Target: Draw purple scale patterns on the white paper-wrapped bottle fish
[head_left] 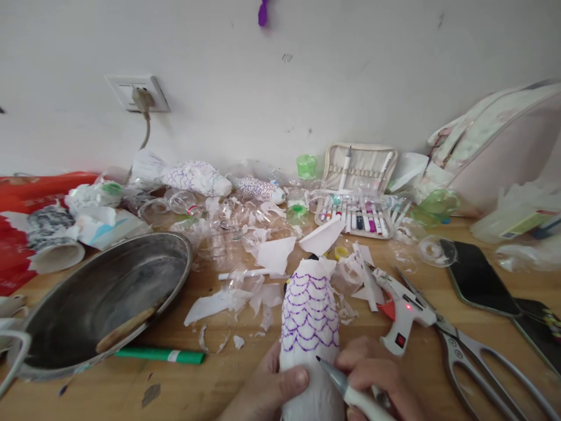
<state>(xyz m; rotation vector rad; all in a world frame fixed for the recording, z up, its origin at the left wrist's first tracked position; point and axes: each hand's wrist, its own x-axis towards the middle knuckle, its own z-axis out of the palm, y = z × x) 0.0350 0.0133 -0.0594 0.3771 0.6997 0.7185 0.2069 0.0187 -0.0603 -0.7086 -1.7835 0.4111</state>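
Note:
My left hand point(272, 386) is closed around a white paper-covered fish body point(309, 327), its thumb lying across the front. Rows of purple scale lines cover the fish body's upper half; the lower half is plain white. In my right hand point(381, 374) is a marker pen point(355, 394) with a grey collar and dark tip. That tip is at the white surface, just below the lowest purple row; whether it touches, I cannot tell. Behind lie two similar paper fish point(197, 177) with coloured scales. An unzipped marker case point(359, 216) holds several markers.
A metal basin point(175, 280) stands at left, near a green strip point(162, 355). On the right are a glue gun point(407, 310) with a red light, large scissors point(456, 345) and a phone point(480, 278). Paper scraps point(276, 255) and clear plastic pieces litter the middle.

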